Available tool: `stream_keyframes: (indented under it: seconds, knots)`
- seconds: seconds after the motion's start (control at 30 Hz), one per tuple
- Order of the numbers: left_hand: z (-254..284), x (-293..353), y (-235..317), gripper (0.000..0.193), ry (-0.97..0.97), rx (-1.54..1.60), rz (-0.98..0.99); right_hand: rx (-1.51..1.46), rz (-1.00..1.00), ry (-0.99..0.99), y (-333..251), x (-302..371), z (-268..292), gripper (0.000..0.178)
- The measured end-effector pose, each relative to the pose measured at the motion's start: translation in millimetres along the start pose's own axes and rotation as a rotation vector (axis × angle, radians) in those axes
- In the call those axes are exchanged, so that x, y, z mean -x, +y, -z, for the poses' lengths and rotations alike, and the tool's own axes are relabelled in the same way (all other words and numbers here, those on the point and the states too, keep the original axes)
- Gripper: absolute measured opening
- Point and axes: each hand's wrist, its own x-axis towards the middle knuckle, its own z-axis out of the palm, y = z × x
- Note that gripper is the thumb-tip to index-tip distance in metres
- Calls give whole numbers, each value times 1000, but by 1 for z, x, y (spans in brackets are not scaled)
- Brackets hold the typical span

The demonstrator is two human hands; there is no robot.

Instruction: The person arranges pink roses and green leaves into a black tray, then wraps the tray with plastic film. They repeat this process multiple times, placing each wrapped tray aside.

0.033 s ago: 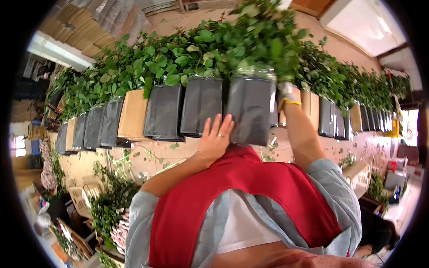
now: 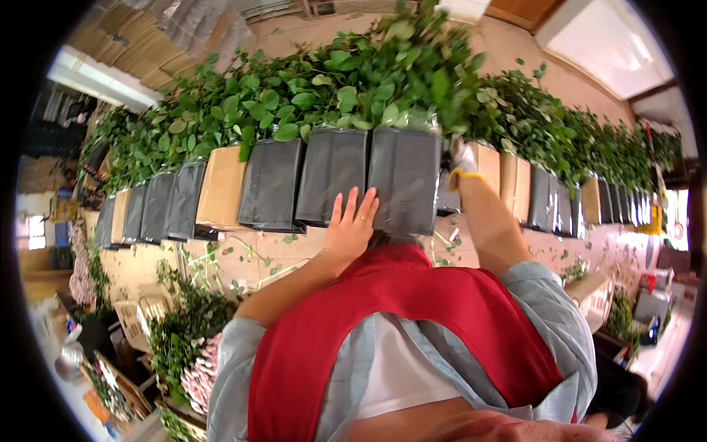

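A dark grey wrapped bundle (image 2: pixel 403 180) with leafy green stems coming out of its far end lies in front of me, in a row of similar bundles. My left hand (image 2: pixel 352 221) rests flat near the lower edge of the neighbouring dark bundle (image 2: pixel 335 173), fingers stretched and a ring on one, close to the seam between the two. My right hand (image 2: pixel 463 160), in a whitish glove with a yellow cuff, is at the right side of the front bundle, just below the leaves. Its fingers are blurred and partly hidden.
Bundles in dark and brown wraps (image 2: pixel 222 188) extend left and right, their green leaves (image 2: pixel 294 92) pointing away from me. Cut stems and loose leaves litter the floor (image 2: pixel 250 254). Flattened cardboard (image 2: pixel 143 51) lies far left; a pale plastic crate (image 2: pixel 140 320) and pink flowers (image 2: pixel 200 376) are lower left.
The front dark bundle has shifted left, up against its neighbour. My right hand has moved slightly left and down with it; my left hand has barely moved.
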Motion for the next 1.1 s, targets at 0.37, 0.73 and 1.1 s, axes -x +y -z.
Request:
stream_keyframes:
  seconds: [0.37,0.73,1.1]
  knots:
    - [-30,8,9,52,-82,157,133,219,103,-386,9,-12,-59,59]
    - [64,137,85,43,-187,650,696,391,633,-235,-116,9,-37,67]
    - [157,580,333,30,-244,301,2375,-107,1227,-676,-347,415,-355,76]
